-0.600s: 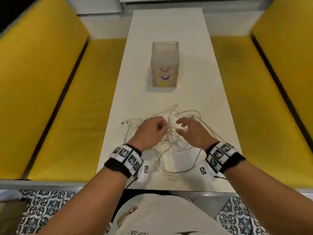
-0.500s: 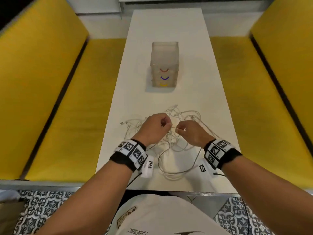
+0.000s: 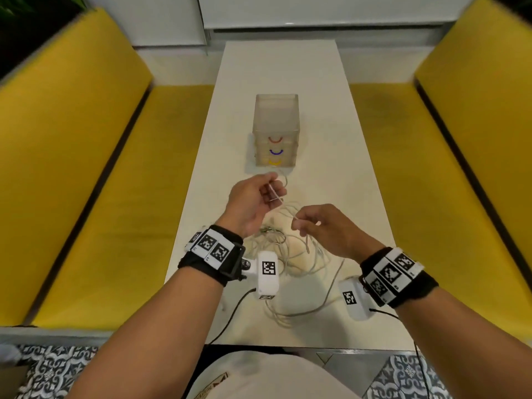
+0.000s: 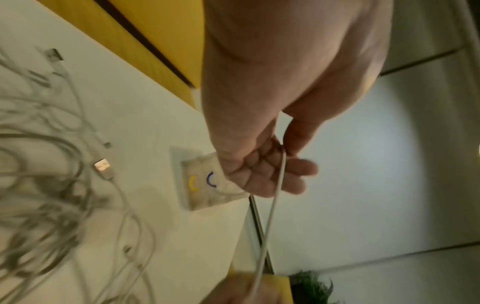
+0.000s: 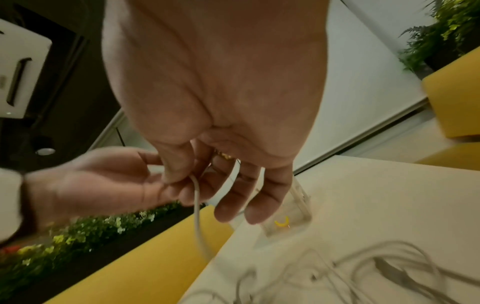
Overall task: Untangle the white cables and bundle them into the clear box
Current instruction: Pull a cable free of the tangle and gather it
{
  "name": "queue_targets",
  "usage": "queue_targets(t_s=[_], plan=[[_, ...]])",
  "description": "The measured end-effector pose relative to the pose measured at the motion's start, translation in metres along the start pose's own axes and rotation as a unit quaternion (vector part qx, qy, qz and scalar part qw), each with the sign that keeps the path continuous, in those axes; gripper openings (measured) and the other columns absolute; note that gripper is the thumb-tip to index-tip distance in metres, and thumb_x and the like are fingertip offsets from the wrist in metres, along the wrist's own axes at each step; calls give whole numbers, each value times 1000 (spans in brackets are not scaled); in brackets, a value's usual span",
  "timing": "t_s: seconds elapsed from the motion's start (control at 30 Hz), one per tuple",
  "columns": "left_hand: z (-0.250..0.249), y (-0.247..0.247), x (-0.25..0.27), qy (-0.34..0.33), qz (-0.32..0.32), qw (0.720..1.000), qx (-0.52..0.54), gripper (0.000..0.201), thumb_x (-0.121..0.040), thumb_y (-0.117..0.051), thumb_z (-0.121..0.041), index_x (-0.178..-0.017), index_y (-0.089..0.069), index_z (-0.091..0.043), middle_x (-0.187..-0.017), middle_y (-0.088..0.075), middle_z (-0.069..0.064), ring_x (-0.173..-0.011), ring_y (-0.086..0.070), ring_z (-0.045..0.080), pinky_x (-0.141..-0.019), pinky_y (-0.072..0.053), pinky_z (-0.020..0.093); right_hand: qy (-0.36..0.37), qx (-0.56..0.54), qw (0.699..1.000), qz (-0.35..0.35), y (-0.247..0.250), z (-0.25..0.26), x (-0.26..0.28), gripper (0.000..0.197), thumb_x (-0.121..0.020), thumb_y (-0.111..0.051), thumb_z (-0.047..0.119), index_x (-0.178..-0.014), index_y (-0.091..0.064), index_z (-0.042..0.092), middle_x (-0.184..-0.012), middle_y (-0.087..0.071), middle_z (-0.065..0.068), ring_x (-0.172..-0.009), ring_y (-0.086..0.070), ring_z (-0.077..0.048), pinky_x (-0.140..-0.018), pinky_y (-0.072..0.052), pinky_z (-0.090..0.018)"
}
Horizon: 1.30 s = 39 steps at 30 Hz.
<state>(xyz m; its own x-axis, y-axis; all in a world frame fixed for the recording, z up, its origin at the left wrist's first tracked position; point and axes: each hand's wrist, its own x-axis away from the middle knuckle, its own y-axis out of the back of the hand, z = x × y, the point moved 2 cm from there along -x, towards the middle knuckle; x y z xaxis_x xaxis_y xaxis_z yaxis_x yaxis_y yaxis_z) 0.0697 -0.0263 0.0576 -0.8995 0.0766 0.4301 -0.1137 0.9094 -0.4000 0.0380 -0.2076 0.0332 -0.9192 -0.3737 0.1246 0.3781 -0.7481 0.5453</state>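
Observation:
A tangle of white cables (image 3: 288, 251) lies on the white table (image 3: 331, 133) near its front edge. The clear box (image 3: 275, 131), with red, blue and yellow arcs on its front, stands upright beyond it. My left hand (image 3: 273, 189) is raised just in front of the box, thumb and curled fingers holding one white cable (image 4: 272, 205). My right hand (image 3: 299, 226) hovers over the tangle and pinches the same strand (image 5: 196, 205) between thumb and forefinger. The strand runs between both hands and drops into the pile. A USB plug (image 4: 103, 167) lies loose on the table.
Yellow bench cushions (image 3: 100, 197) flank the narrow table on both sides. A white wall base (image 3: 288, 27) closes the far end. Black wrist-camera leads (image 3: 230, 318) hang off the table's front edge. Patterned floor tiles (image 3: 51, 370) show below.
Both hands have lifted off the tangle. The left hand has moved forward toward the box with a strand, and the right hand has drawn back, stretching the cable between them.

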Motion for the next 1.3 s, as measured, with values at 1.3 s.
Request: queue_targets(t_s=[1.3], plan=[[-80,22,0,-237,-77,966,-67,28,-97,-44,-16,-71,-55,-17,-65,-37,-1,-55,-31,11,-52,-21,32,18,-353,927,-124,79,56,-14,23,-105,-50,19,-87,-61,10,-92,-59,-10,-78,-61,-26,-58,-54,-40]])
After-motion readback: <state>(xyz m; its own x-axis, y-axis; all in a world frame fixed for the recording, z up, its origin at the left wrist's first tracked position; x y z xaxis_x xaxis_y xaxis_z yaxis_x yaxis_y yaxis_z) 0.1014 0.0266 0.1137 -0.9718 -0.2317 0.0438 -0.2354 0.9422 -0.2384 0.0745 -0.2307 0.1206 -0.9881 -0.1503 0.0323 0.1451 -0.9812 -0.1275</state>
